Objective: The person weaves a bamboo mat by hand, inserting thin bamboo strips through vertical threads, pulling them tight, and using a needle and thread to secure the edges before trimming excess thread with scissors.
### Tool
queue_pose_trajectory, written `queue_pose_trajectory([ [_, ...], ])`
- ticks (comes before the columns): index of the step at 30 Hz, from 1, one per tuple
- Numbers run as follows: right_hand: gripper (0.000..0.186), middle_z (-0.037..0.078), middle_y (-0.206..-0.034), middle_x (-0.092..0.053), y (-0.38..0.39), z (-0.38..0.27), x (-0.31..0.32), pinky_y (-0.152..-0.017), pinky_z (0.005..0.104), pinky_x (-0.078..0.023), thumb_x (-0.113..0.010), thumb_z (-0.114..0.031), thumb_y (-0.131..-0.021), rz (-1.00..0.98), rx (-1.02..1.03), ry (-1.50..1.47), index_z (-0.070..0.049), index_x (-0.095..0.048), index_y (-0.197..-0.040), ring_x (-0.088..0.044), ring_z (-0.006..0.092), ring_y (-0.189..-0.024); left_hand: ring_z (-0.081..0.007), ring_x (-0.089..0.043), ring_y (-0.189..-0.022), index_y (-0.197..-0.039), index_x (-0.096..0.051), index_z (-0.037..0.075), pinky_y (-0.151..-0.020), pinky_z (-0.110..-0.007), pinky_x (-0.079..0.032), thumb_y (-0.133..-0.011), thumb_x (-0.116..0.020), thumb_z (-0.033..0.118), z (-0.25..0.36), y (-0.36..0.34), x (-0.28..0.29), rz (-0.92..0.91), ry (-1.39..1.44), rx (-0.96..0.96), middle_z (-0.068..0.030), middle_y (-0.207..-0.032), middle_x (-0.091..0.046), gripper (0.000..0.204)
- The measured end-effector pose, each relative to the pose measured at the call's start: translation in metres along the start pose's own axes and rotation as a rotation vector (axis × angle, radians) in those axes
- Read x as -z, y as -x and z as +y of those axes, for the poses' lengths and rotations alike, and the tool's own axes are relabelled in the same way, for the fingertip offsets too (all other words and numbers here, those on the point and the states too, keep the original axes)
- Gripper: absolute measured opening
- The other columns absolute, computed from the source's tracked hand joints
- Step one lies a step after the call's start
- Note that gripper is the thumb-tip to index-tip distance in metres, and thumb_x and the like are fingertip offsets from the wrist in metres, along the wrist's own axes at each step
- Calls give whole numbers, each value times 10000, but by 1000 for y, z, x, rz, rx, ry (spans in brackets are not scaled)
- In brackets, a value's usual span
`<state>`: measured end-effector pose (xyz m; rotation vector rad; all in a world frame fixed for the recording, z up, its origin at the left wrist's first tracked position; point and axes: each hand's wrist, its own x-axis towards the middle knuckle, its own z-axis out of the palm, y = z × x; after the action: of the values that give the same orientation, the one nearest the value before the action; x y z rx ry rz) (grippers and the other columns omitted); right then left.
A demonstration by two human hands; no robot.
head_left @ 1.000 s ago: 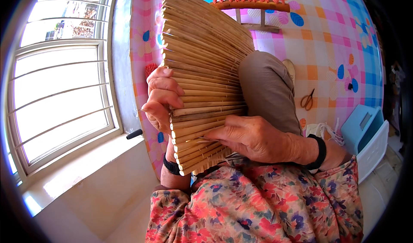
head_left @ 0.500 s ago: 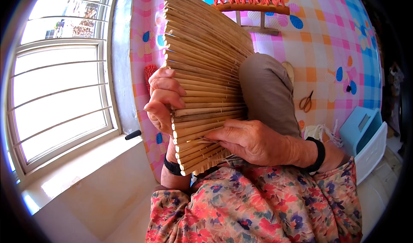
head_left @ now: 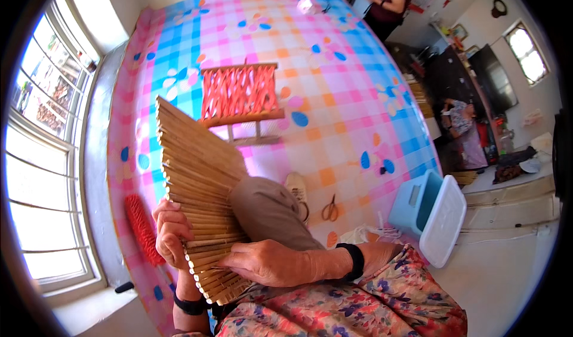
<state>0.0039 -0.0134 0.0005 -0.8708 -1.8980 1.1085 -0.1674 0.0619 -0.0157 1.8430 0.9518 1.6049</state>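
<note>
A mat of many pale bamboo-like sticks (head_left: 194,164) stands slanted across my lap, fanning wide, against my raised brown-trousered knee (head_left: 262,205). My left hand (head_left: 172,232) has its fingers wrapped round the mat's left edge. Lower down, my right hand (head_left: 259,259) lies on the sticks with fingertips closed on what looks like a thin pale strand; its exact shape is too small to tell. Dark-handled scissors (head_left: 330,208) lie on the checked floor covering beside a pale shoe (head_left: 296,188).
A wooden frame with red woven strips (head_left: 239,92) lies ahead. A red brush-like item (head_left: 143,229) is at left, below the window (head_left: 45,188). A blue bin (head_left: 406,199) with white lid (head_left: 444,220) sits right. A person (head_left: 388,8) stands at the back; furniture (head_left: 453,80) lines the right wall.
The view has tilted up, so the mat and my hands appear lower and further left, and more floor and room show. Both hands keep their hold on the mat and strand.
</note>
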Motion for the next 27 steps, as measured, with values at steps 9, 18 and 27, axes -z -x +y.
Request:
queue_pose_trajectory([
  [9,139,101,-791,-500,-2,-37,8,-628,358,-481,-560,-112,-812,-131,1,341,-54,-571,-937,-565,286,-737,-257,-475,-896,-591,-474,45,-932,-452,-312,-918,-400,256,28,-1,1,-123,38,20,-78,-690,-512,396],
  [18,120,108,-802,-522,14,-26,-26,-623,356,-476,-568,-84,-819,-233,-86,417,-39,-596,-926,-571,280,-725,-268,-512,-905,-704,-533,87,-870,-438,-335,-850,-513,229,1,21,35,-410,-20,-245,-67,-815,-542,204],
  [27,111,114,-789,-508,33,23,-87,-617,331,-445,-611,-30,-791,-203,-368,402,-15,-589,-899,-555,288,-702,-205,-488,-837,-689,-540,127,-914,-434,-297,-817,-600,340,-78,74,49,-304,10,-420,-11,-746,-502,256],
])
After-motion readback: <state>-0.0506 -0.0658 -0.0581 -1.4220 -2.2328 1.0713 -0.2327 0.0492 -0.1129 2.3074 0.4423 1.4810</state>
